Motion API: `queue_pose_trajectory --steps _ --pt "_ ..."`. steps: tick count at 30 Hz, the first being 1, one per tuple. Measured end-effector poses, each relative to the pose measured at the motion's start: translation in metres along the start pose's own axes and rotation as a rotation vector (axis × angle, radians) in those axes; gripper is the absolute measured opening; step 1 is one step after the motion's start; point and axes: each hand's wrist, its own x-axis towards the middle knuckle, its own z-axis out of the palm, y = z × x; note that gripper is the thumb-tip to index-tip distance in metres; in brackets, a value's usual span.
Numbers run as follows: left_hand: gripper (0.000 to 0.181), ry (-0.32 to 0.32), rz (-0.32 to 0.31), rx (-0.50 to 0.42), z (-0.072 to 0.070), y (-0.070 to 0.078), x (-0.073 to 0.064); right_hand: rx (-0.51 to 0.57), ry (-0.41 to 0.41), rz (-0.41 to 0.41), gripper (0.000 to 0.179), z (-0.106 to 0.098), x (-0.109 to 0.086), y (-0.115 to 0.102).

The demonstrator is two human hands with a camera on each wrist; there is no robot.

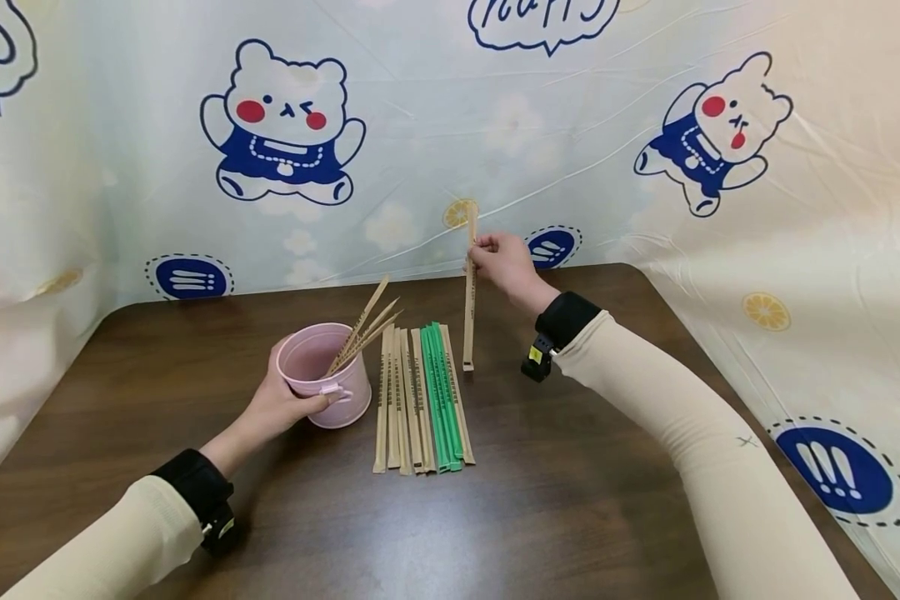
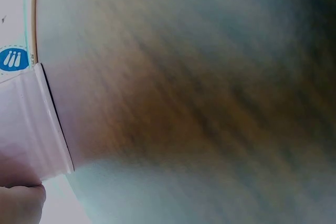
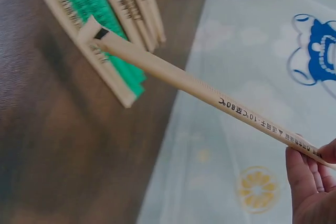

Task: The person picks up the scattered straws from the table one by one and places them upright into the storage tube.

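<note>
My left hand grips a pink bucket on the table, its thumb beside the bucket's handle clip. Several straws in brown paper wrappers lean in that bucket toward the right. Raised at the table's far side, my right hand pinches one brown-wrapped straw near its upper part. The held straw hangs nearly upright in the head view, its printing showing in the right wrist view. Between bucket and right hand lies a row of brown-wrapped straws and green-wrapped straws, side by side.
A dark wooden table carries everything. Behind it and along both sides hangs a pale curtain printed with bears and orange slices. Black wrist bands with small devices sit on both forearms.
</note>
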Motion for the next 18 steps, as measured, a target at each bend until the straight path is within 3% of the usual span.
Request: queue_pose_trajectory --steps 11,18 --pt "0.098 0.002 -0.029 0.021 -0.005 0.004 0.0 0.11 0.026 -0.157 0.023 0.006 0.002 -0.05" --pt "0.097 -0.008 -0.018 0.022 -0.004 0.004 0.001 0.281 0.034 -0.233 0.023 0.022 -0.003 -0.076"
